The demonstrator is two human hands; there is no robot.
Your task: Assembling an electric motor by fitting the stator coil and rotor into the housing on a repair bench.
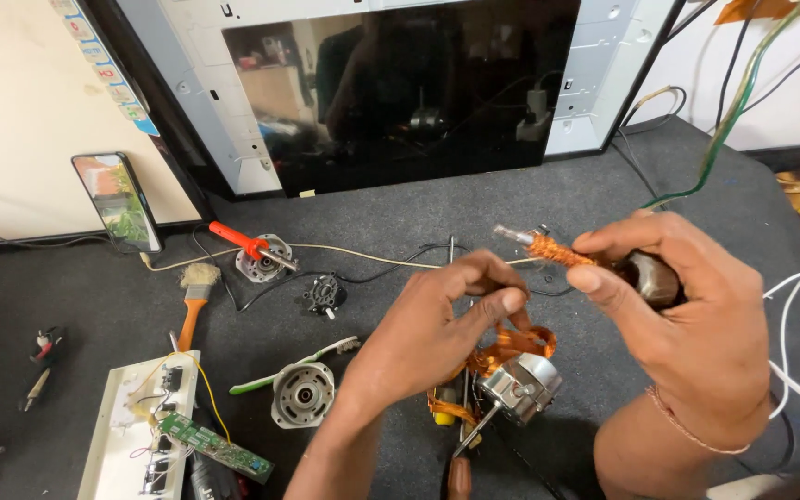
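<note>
motor stator (518,381) under hands, bare mat (604,194) beyond

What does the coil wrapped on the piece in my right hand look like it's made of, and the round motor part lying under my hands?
The coil looks like enamelled copper wire: thin, shiny orange strands. The round motor part looks like bare metal, silver-grey with a dull sheen, probably aluminium or steel; which one cannot be told.

Single head-worn view, aimed steeply down and forward over dark work mat (604,194). Hands framed close in lower centre. Panel (400,83) leaned against wall seen at top edge.
</note>
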